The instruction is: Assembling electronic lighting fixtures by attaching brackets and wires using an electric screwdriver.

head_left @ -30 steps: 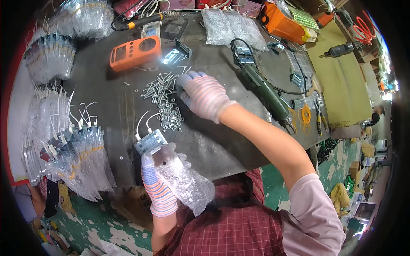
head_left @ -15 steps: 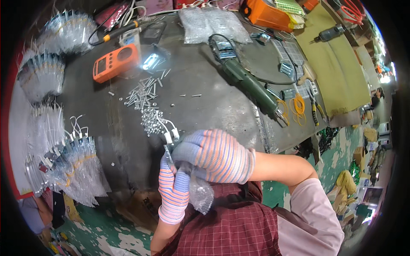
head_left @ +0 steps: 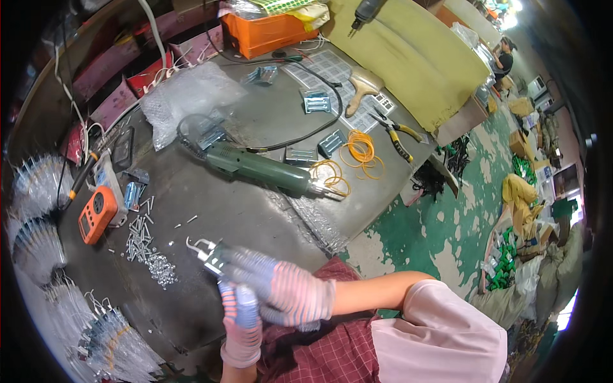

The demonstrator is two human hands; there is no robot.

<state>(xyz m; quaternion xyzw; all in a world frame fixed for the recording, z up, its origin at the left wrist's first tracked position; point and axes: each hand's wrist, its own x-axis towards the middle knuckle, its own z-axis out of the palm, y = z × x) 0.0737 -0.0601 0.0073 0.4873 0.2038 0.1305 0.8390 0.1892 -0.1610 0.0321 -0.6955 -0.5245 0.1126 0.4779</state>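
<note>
hands (head_left: 268, 297) gripping wired part (head_left: 211, 253), screws (head_left: 148, 250) beside

Head view, looking down on grey desk (head_left: 255, 210). Both hands gloved, striped knit, meeting at near desk edge: right hand (head_left: 287, 290) over left hand (head_left: 239, 313), together gripping small metal part w/ white wires (head_left: 207, 250). Loose screws (head_left: 143, 246) lie just left of part; orange meter (head_left: 96, 214) farther left. Green power tool (head_left: 268, 169) lies mid-desk, yellow wire coils (head_left: 361, 150) near its tip.

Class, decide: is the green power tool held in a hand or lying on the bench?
Lying on the bench: the green power tool rests flat, both gloved hands elsewhere.
</note>
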